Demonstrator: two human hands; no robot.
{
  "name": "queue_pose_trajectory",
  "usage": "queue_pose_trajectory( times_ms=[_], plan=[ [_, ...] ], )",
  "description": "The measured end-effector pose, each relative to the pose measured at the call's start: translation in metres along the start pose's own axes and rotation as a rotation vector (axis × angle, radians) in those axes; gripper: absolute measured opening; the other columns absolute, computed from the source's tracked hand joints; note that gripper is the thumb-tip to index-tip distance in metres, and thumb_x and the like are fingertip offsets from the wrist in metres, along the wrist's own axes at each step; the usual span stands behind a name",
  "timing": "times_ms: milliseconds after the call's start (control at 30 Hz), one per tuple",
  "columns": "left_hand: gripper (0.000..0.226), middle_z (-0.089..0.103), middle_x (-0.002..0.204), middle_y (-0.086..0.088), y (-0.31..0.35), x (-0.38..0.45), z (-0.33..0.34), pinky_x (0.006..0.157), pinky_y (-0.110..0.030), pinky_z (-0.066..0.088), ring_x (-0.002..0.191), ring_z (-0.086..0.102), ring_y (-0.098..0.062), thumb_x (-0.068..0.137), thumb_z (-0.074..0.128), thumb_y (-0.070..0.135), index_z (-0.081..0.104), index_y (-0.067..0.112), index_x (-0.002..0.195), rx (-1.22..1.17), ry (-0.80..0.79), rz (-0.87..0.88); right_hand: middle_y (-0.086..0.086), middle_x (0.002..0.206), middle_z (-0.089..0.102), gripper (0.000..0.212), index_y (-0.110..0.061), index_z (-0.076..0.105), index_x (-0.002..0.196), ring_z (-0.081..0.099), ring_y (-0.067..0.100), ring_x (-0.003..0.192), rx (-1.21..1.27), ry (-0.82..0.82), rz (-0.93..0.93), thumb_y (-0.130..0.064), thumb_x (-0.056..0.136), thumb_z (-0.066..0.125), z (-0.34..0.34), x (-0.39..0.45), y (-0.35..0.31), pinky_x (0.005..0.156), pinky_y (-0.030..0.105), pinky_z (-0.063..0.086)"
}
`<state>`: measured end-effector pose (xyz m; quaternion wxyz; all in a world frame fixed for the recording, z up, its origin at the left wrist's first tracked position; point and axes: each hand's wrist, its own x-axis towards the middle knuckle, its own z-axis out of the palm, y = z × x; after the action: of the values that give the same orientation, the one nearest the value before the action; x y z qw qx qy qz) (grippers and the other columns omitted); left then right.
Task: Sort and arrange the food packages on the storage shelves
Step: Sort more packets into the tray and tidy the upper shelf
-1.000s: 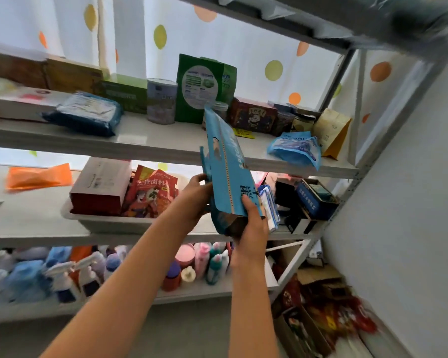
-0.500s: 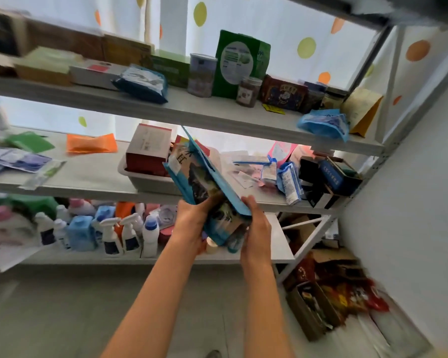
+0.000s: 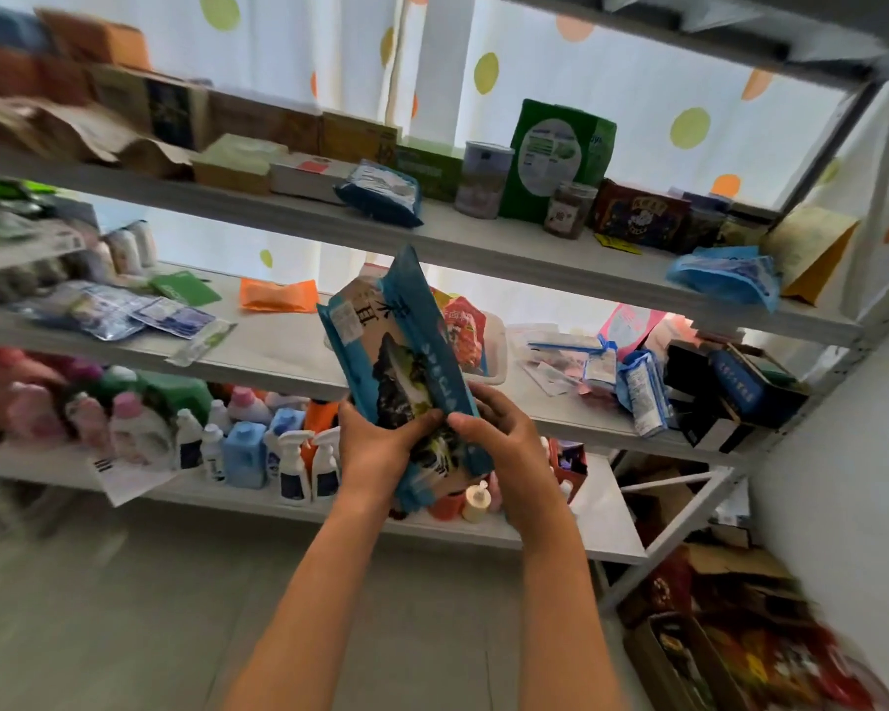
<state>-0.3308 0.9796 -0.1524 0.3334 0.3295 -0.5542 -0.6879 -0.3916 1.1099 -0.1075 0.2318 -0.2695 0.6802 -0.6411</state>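
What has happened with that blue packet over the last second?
The blue packet, held edge-on up by the upper shelf a second ago, has come down in front of the middle shelf and turned its printed face to the camera. The left hand and right hand still grip its lower end. The shelved goods look unmoved.

Head view. Your left hand (image 3: 381, 443) and right hand (image 3: 504, 443) both grip the lower half of a blue food pouch (image 3: 406, 361), held upright and tilted slightly left before the middle shelf (image 3: 278, 351). Behind it, a white tray (image 3: 496, 351) holds red packets (image 3: 463, 325). The upper shelf (image 3: 483, 248) carries a green bag (image 3: 555, 156); spray bottles (image 3: 293, 469) line the lower shelf.
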Motion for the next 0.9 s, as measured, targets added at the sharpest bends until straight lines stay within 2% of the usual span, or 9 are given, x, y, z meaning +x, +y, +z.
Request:
queue_pose_trajectory(
  times_ms=[100, 233, 400, 533, 633, 733, 800, 867, 900],
  plan=[
    [0.094, 0.065, 0.120, 0.001, 0.003, 0.003, -0.012, 0.092, -0.044, 0.057, 0.109, 0.065, -0.017, 0.053, 0.098, 0.026, 0.046, 0.019, 0.131, 0.014, -0.049, 0.011, 0.001, 0.110, 0.070, 0.020, -0.031, 0.062, 0.110, 0.068, 0.022, 0.101, -0.073, 0.059, 0.036, -0.020, 0.094, 0.065, 0.006, 0.001, -0.014, 0.079, 0.034, 0.059],
    [0.080, 0.067, 0.112, 0.001, 0.002, 0.002, -0.025, 0.084, -0.036, 0.059, 0.104, 0.067, -0.017, 0.059, 0.093, 0.015, 0.048, 0.017, 0.126, -0.029, -0.104, 0.009, -0.002, 0.096, 0.071, 0.003, -0.023, 0.062, 0.101, 0.069, 0.016, 0.090, -0.162, 0.177, 0.059, -0.024, 0.100, 0.060, 0.013, 0.004, -0.018, 0.070, 0.029, 0.056],
    [0.083, 0.069, 0.115, -0.002, -0.009, -0.005, -0.038, 0.087, -0.043, 0.059, 0.103, 0.069, -0.019, 0.058, 0.093, 0.016, 0.049, 0.019, 0.128, -0.115, -0.199, -0.090, -0.005, 0.088, 0.072, 0.014, -0.021, 0.064, 0.096, 0.068, 0.009, 0.079, -0.121, 0.279, 0.096, -0.022, 0.104, 0.053, 0.016, -0.003, -0.009, 0.064, 0.027, 0.049],
    [0.082, 0.070, 0.112, -0.001, -0.017, -0.010, -0.042, 0.076, -0.033, 0.060, 0.098, 0.071, -0.017, 0.056, 0.093, 0.017, 0.051, 0.020, 0.127, -0.115, -0.221, -0.089, -0.007, 0.085, 0.073, 0.019, -0.022, 0.064, 0.089, 0.069, 0.009, 0.077, -0.046, 0.317, 0.139, -0.019, 0.104, 0.053, 0.018, -0.011, 0.001, 0.061, 0.026, 0.050],
    [0.084, 0.070, 0.112, -0.001, -0.019, -0.015, -0.047, 0.074, -0.030, 0.059, 0.101, 0.070, -0.018, 0.053, 0.092, 0.021, 0.051, 0.019, 0.127, -0.106, -0.230, -0.092, -0.007, 0.082, 0.075, 0.017, -0.021, 0.066, 0.092, 0.072, 0.014, 0.080, -0.005, 0.317, 0.171, -0.019, 0.103, 0.055, 0.021, -0.014, 0.007, 0.068, 0.030, 0.055],
    [0.066, 0.070, 0.108, -0.002, -0.021, -0.018, -0.050, 0.061, -0.019, 0.056, 0.090, 0.070, -0.012, 0.065, 0.088, 0.012, 0.053, 0.018, 0.121, -0.128, -0.236, -0.098, -0.003, 0.089, 0.075, 0.014, -0.022, 0.066, 0.094, 0.072, 0.017, 0.084, -0.023, 0.312, 0.167, -0.020, 0.103, 0.054, 0.024, -0.016, 0.010, 0.070, 0.032, 0.055],
    [0.058, 0.070, 0.105, -0.002, -0.021, -0.017, -0.050, 0.057, -0.016, 0.054, 0.085, 0.070, -0.010, 0.071, 0.084, 0.009, 0.053, 0.017, 0.119, -0.149, -0.246, -0.107, 0.000, 0.093, 0.075, 0.015, -0.023, 0.064, 0.094, 0.071, 0.018, 0.085, -0.043, 0.311, 0.135, -0.021, 0.104, 0.053, 0.027, -0.016, 0.011, 0.071, 0.031, 0.055],
    [0.058, 0.072, 0.104, -0.002, -0.021, -0.016, -0.051, 0.061, -0.020, 0.056, 0.086, 0.072, -0.012, 0.072, 0.084, 0.015, 0.054, 0.017, 0.122, -0.172, -0.273, -0.128, -0.001, 0.090, 0.075, 0.017, -0.022, 0.065, 0.093, 0.071, 0.016, 0.082, -0.034, 0.315, 0.102, -0.018, 0.104, 0.053, 0.028, -0.017, 0.011, 0.069, 0.029, 0.055],
    [0.062, 0.073, 0.106, -0.003, -0.020, -0.015, -0.053, 0.068, -0.026, 0.058, 0.089, 0.073, -0.015, 0.071, 0.084, 0.022, 0.054, 0.016, 0.125, -0.188, -0.289, -0.146, -0.002, 0.087, 0.076, 0.018, -0.021, 0.066, 0.092, 0.072, 0.016, 0.080, -0.020, 0.314, 0.093, -0.017, 0.104, 0.053, 0.028, -0.018, 0.011, 0.069, 0.030, 0.056]
  ],
)
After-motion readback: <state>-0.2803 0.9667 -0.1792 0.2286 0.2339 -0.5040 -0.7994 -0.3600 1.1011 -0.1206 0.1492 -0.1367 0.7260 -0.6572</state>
